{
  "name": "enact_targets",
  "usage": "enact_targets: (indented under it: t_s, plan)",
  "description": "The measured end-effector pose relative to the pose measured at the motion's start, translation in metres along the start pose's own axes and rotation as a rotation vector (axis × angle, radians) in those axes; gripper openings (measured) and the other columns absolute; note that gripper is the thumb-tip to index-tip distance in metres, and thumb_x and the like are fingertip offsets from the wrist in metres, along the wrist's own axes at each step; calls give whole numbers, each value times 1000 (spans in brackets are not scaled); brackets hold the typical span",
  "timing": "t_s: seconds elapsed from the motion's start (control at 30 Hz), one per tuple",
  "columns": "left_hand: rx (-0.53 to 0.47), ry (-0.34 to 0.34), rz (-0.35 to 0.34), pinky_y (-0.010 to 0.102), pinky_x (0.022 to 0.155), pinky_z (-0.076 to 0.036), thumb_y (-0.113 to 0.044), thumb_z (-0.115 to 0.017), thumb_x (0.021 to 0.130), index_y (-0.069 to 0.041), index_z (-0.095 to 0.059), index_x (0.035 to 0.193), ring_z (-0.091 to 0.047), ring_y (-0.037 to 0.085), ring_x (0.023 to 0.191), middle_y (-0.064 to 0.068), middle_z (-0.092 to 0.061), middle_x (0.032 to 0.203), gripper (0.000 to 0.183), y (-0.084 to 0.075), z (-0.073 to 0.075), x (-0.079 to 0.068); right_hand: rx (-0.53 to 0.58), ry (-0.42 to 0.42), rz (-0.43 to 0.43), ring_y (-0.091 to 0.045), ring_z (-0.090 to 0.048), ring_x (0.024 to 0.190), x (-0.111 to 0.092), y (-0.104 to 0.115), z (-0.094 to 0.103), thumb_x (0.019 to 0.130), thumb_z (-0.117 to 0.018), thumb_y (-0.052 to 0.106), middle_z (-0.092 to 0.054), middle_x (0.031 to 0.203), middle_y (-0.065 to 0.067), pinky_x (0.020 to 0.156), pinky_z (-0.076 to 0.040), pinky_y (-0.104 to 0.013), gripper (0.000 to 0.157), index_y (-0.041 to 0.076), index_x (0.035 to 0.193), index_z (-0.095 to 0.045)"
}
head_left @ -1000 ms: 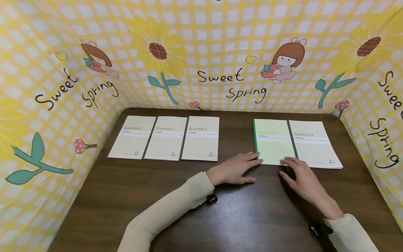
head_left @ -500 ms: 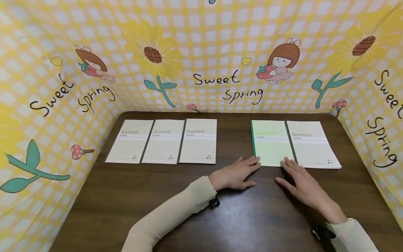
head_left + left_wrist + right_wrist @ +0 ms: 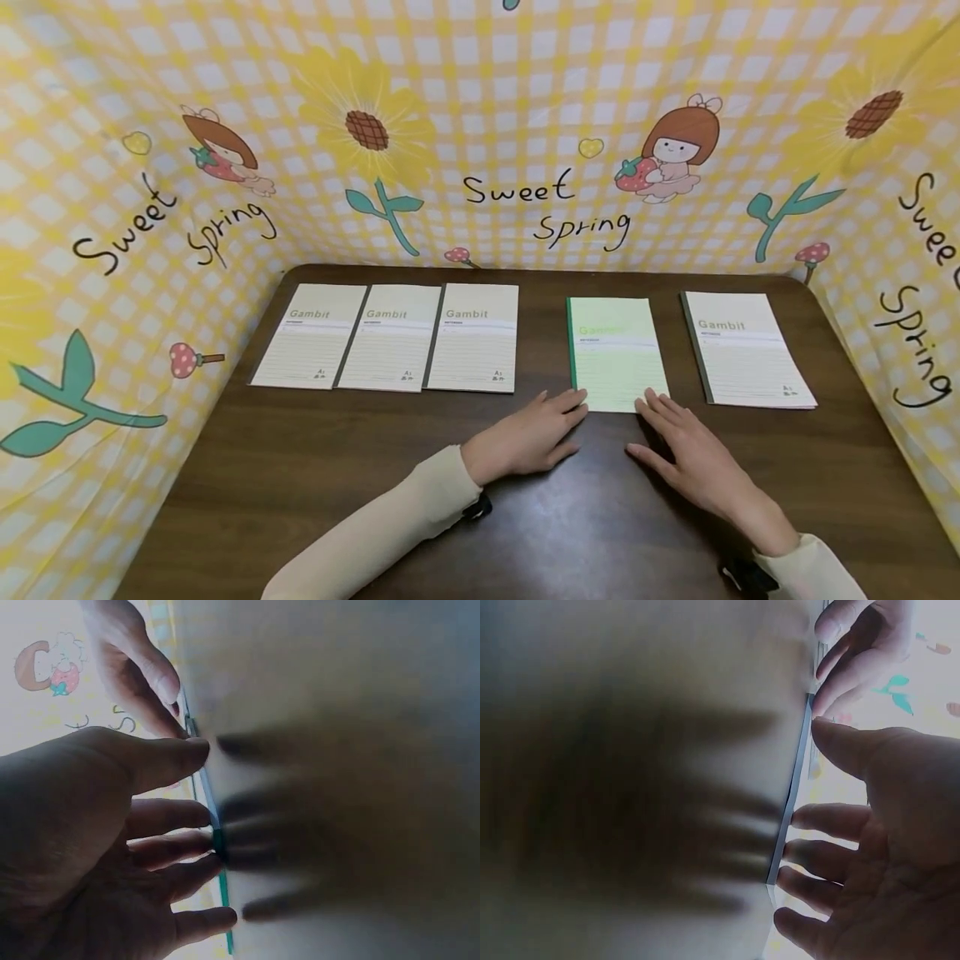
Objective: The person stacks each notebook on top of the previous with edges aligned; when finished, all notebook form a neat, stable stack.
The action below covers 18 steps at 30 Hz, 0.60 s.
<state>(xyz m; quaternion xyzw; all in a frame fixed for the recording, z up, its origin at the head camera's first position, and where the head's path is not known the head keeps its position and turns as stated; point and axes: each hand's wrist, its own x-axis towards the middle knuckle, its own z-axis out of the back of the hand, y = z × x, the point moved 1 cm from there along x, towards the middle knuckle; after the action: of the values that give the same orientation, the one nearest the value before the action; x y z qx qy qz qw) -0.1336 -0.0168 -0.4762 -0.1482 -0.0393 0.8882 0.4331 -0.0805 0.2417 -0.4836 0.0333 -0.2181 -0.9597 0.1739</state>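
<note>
A green notebook (image 3: pixel 617 354) with a darker green spine lies flat on the dark wooden table (image 3: pixel 555 508), right of the middle. My left hand (image 3: pixel 525 437) touches its lower left corner with outstretched fingertips. At the lower right corner, my right hand (image 3: pixel 693 454) rests straight fingers on the cover's edge, its thumb spread on the table side. Both wrist views show the fingers lined along the edge of the notebook, in the left wrist view beside its green spine (image 3: pixel 223 900). Neither hand curls round it.
Three white notebooks with grey spines, the nearest one (image 3: pixel 472 337) among them, lie side by side on the left. Another white notebook (image 3: pixel 746 350) lies at the right. A yellow checked cloth (image 3: pixel 525 100) walls in the table's back and sides.
The green notebook has slid left and slightly toward me, away from the white one at the right, leaving a gap. Both hands moved left with it.
</note>
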Motion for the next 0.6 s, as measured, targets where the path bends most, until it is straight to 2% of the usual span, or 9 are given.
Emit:
enact_targets:
  t_s: [0.2,0.33,0.43,0.53,0.6]
  plan:
    - [27,-48,0,49,126,-37,-40,-51,110,-8,-42,159,-32,22,159,11,-31,172,60,-1,-5,-22,5,-28,30,-48,-47,145,-1,14,-4,99,-72,38,-48,160,-24,109,-46,-67,64,2,149,-56]
    - [-48,-101,-5,47,124,-40,-39,-49,111,-6,-46,157,-37,24,157,15,-34,170,57,0,-6,-24,77,-96,24,-47,-55,138,1,12,-1,97,-76,28,-57,151,-24,105,-49,-65,51,1,139,-65]
    - [-248,-146,43,45,123,-42,-40,-49,111,-5,-43,159,-38,29,156,19,-28,171,59,1,-7,-23,155,-155,0,-47,-59,133,4,8,2,97,-76,23,-60,146,-26,102,-51,-65,48,-1,137,-65]
    - [-582,-246,143,44,120,-46,-38,-52,110,-2,-40,159,-41,33,154,23,-28,170,62,3,-7,-22,246,-179,-90,-47,-62,130,7,5,5,99,-74,22,-61,144,-29,100,-55,-59,52,-2,142,-59]
    - [-810,-320,216,45,116,-50,-36,-55,109,-1,-40,159,-48,33,149,22,-36,167,62,4,-6,-20,304,-187,-161,-45,-65,126,8,4,8,100,-72,20,-61,143,-29,96,-59,-50,52,-4,144,-57]
